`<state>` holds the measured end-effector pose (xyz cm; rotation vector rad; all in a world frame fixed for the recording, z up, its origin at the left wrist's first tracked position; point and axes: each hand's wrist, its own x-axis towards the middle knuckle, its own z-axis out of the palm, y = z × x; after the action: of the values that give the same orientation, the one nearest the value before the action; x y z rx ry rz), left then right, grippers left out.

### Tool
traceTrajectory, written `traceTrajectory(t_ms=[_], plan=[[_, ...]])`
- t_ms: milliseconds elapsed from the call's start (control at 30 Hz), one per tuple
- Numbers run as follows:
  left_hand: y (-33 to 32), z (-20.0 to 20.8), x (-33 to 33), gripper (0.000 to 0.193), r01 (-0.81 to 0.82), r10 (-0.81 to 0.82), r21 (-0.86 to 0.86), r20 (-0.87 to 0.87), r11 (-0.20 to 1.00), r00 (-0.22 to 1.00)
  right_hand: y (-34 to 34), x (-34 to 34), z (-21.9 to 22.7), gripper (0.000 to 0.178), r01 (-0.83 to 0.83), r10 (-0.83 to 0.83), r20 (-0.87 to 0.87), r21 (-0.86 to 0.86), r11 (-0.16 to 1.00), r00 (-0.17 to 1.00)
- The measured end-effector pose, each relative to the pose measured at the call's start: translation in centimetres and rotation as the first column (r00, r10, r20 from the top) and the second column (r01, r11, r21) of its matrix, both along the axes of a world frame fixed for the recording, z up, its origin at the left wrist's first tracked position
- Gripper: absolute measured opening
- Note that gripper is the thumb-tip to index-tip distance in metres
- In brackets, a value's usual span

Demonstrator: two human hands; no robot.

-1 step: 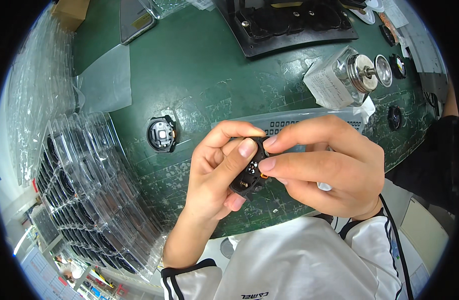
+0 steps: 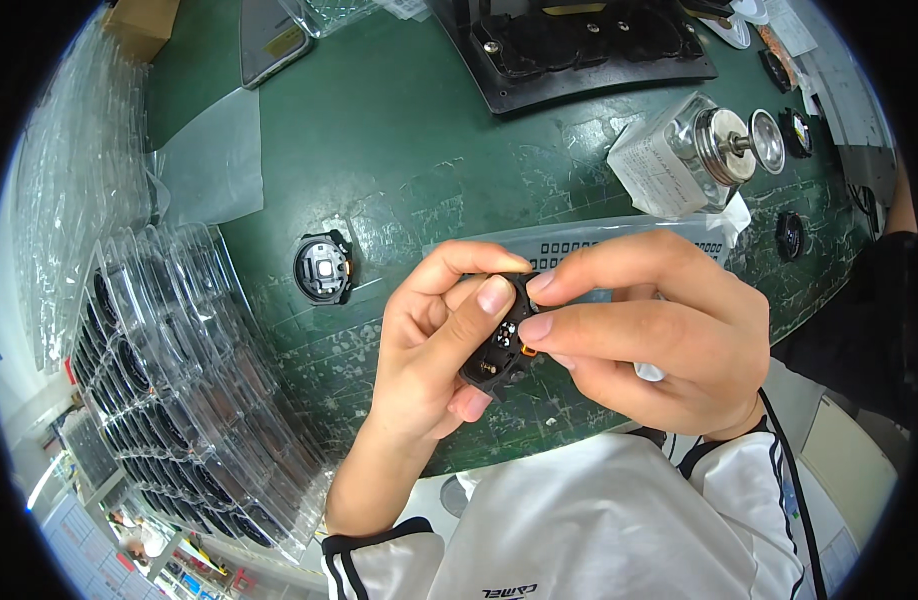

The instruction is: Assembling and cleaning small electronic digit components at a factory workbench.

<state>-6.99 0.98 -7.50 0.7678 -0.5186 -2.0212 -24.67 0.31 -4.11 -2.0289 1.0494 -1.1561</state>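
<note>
A small black round part [image 2: 499,350] with orange tabs is held between both hands above the green tabletop [image 2: 429,150], close to the body. The left hand [image 2: 434,340] is closed around its left edge, thumb pressed on the upper rim. The right hand [image 2: 649,330] is pinched on its right edge — fingertips meeting the part from the right. A similar round part [image 2: 324,268] lies to the left, nearer the left hand, beside stacked clear trays [image 2: 169,380].
</note>
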Motion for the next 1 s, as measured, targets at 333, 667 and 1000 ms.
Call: traceTrajectory(t_ms=[333,667,1000], plan=[[0.07,0.19,-0.09,0.017,-0.012,0.012,0.007,0.023,1.000,1.000,0.00,0.25,-0.35,0.029,-0.003,0.004,0.101,-0.010,1.000,0.995],[0.00,0.32,0.23,0.017,-0.007,0.007,-0.003,-0.002,1.000,1.000,0.02,0.42,-0.54,0.031,-0.025,0.036,0.100,-0.107,0.994,0.994],[0.10,-0.02,0.23,0.016,-0.024,0.023,-0.053,-0.022,0.998,0.999,-0.04,0.37,-0.92,0.030,-0.036,0.045,0.036,-0.223,0.974,0.998]])
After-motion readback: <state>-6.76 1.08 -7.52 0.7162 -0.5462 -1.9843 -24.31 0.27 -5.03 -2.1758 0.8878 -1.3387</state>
